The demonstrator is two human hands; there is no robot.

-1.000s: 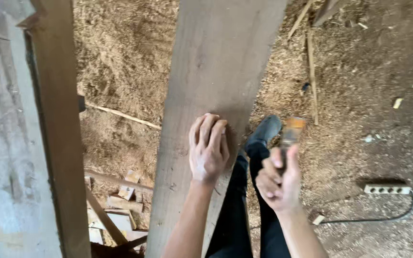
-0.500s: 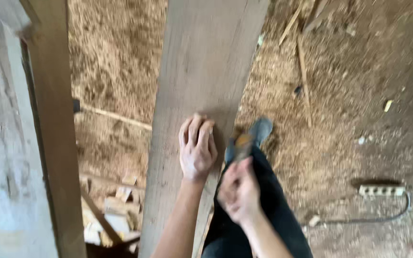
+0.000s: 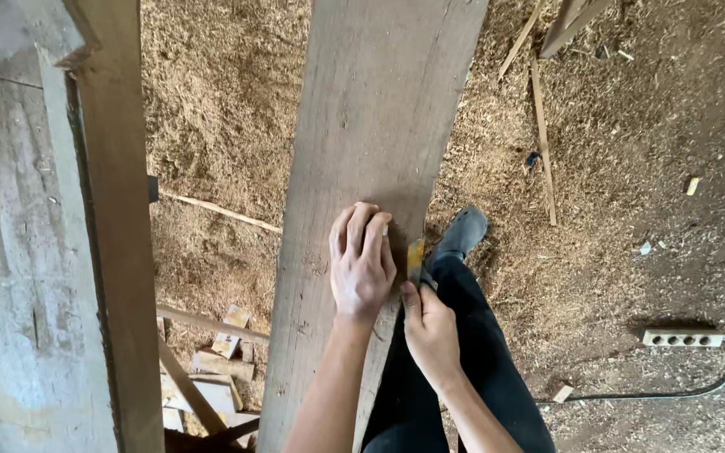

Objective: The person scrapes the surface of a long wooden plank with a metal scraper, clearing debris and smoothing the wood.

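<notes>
A long, wide grey-brown wooden plank (image 3: 371, 143) slants over the sawdust-covered floor (image 3: 631, 210), the left hand (image 3: 361, 262) pressed flat and open on it, the right hand (image 3: 430, 331) pinching a small yellow tool (image 3: 414, 256) against its edge.

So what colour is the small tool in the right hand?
Yellow-orange, partly hidden by the right hand; the small tool shows only in the head view.

My left hand (image 3: 362, 267) lies palm down, fingers (image 3: 372, 231) together and extended; my right hand (image 3: 430, 333) is curled beside it, fingers pinched closed, forearms nearly parallel.
</notes>
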